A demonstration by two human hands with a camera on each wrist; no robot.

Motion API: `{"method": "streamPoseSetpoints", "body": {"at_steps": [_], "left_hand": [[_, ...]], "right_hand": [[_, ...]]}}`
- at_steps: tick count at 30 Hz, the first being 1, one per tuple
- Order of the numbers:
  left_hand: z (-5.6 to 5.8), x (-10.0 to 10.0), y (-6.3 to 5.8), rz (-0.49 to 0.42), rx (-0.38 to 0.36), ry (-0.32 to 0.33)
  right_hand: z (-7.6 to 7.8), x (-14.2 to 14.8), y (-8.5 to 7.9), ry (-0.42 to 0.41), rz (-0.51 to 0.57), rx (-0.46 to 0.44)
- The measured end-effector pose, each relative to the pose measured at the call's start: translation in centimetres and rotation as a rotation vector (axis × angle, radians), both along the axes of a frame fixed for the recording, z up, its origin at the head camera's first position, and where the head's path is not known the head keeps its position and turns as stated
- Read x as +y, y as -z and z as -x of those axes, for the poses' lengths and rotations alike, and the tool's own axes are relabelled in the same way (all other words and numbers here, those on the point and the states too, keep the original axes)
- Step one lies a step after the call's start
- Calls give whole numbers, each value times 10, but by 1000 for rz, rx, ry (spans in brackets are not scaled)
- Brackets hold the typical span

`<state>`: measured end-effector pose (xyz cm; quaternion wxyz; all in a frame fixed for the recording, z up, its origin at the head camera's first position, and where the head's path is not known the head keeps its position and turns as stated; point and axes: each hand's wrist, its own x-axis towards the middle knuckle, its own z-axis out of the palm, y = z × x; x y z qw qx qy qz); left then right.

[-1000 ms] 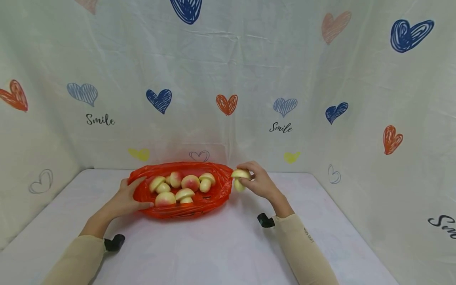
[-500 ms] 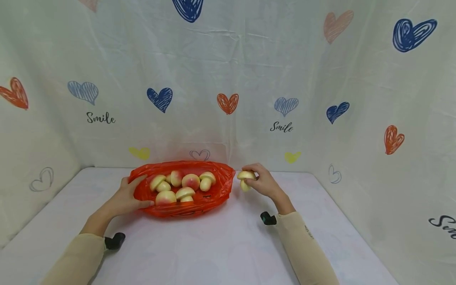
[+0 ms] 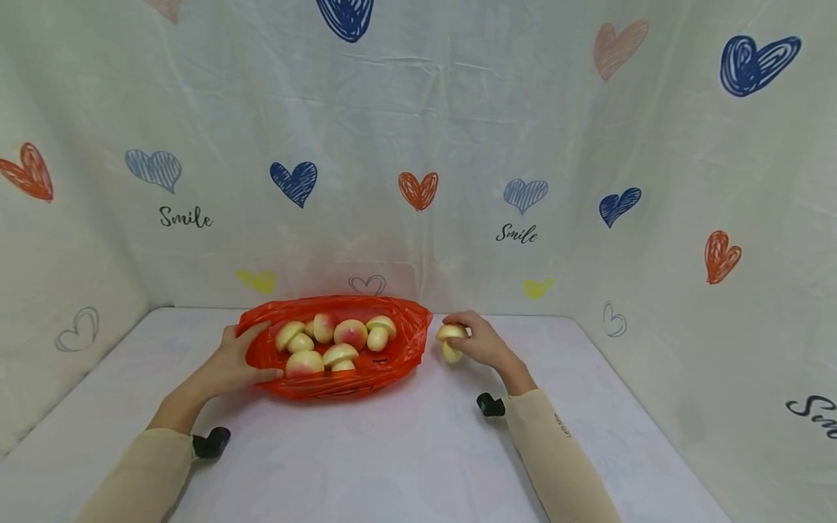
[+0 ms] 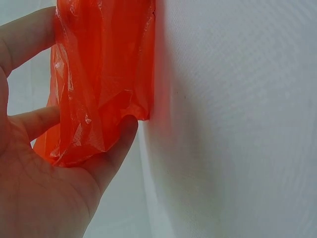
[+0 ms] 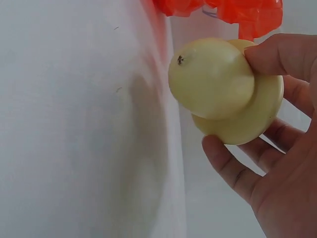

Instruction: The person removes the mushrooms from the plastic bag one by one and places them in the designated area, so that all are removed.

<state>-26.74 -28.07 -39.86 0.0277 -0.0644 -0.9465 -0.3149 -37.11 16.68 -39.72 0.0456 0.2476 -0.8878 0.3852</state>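
A red plastic bag [image 3: 402, 367] lies wide open on the table, with several pale yellow toy mushrooms [image 3: 350, 334] inside, some blushed pink on the cap. My left hand [image 3: 229, 367] holds the bag's left end, thumb at the front rim and fingers farther back. In the left wrist view the thin red film [image 4: 104, 74] sits between thumb and fingers. Just right of the bag, my right hand [image 3: 485, 343] grips another pale yellow toy mushroom [image 3: 451, 333] by thumb and fingers. The right wrist view shows its rounded stem end [image 5: 210, 79] with a small dark mark, the cap behind.
The white table [image 3: 366, 457] stretches in front of the bag and to both sides. A white curtain [image 3: 458, 131] printed with hearts and "Smile" stands close behind the bag and along the sides. A dark wrist camera [image 3: 211, 443] sits at the left cuff.
My right hand has moved a little right, away from the bag's end, then lower toward the table with the toy mushroom. The left hand stays at the bag.
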Motion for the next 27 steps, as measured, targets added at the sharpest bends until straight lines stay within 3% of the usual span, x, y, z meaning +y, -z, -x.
{"method": "streamPoseSetpoints", "body": {"at_steps": [27], "left_hand": [[-1,0,1,-2,4,3]], "right_hand": [[1,1,10,22,-56,-85]]}}
